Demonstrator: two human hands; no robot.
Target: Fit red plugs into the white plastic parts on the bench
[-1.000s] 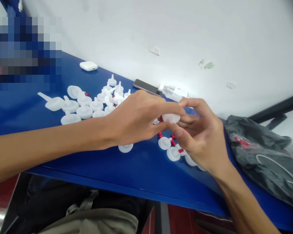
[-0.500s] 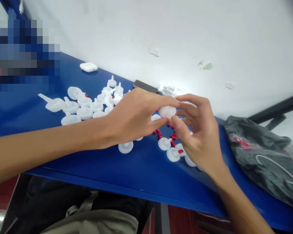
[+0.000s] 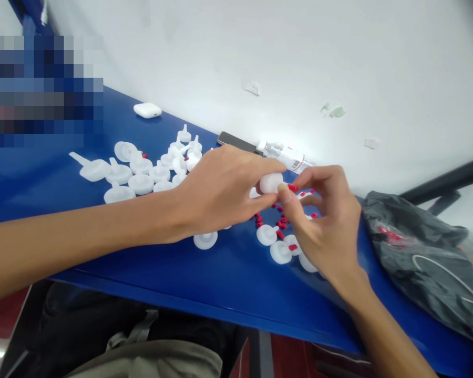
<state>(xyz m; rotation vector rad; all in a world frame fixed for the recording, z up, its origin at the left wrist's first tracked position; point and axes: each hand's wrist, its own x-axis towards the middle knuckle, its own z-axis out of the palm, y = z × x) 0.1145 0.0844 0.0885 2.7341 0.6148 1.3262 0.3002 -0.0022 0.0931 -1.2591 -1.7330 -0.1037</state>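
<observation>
My left hand (image 3: 224, 191) pinches a white plastic nozzle cap (image 3: 271, 183) between thumb and forefinger, its round base turned to the left. A small red tip cap (image 3: 292, 187) shows at the nozzle end, gripped by the thumb and forefinger of my right hand (image 3: 325, 220). Whether it is fully seated on the nozzle, I cannot tell. Below the hands lie loose red tip caps (image 3: 283, 222) and white nozzle caps, some with red tips, such as one nozzle cap (image 3: 280, 252). My left forearm partly covers a larger group of white nozzle caps (image 3: 141, 184).
Along the wall at the back of the blue table (image 3: 220, 283) lie a white earbud case (image 3: 147, 110), a dark phone (image 3: 238, 143) and a clear bottle (image 3: 286, 155). A grey plastic bag (image 3: 413, 262) rests at the right.
The white nozzle cap has turned slightly in my left hand. My right forefinger has shifted, and the red tip cap now shows at the nozzle end. The view has moved a little.
</observation>
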